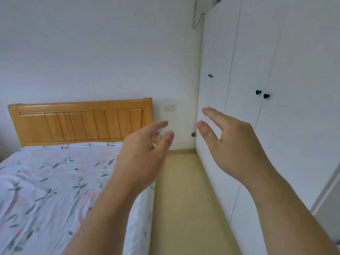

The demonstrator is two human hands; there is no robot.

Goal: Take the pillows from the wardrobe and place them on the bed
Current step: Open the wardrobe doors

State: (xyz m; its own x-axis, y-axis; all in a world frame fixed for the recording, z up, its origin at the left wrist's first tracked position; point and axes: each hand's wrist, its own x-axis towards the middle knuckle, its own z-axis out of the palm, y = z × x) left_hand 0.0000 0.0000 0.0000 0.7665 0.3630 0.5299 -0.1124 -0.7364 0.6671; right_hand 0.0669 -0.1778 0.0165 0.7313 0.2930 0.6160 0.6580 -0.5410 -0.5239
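Hands come first from my seat at the feed. My left hand (141, 155) hangs at the centre of the frame, over the near edge of the bed (46, 181), with fingers loosely spread and slightly bent, holding nothing. My right hand (233, 144) sits just right of centre, raised in front of the wardrobe (276, 52). Its fingers are straight and a little apart, the thumb is held away, and it grips nothing either. Whether its fingertips touch the door panel I cannot tell; they may only overlap it in the view.

The wardrobe fills the right side of the frame, white, with every door I can see closed, so I cannot tell where the pillows lie. Two black knobs (258, 92) sit side by side at the middle right, and a smaller dark handle (210, 76) is further left.

The bed takes the lower left, under a pale sheet printed with leaves and pink patches. Its wooden headboard (79, 122) stands against the white wall at the middle left. A strip of yellowish floor (180, 190) runs between the bed and the wardrobe. A wall socket (170, 108) sits just right of the headboard.
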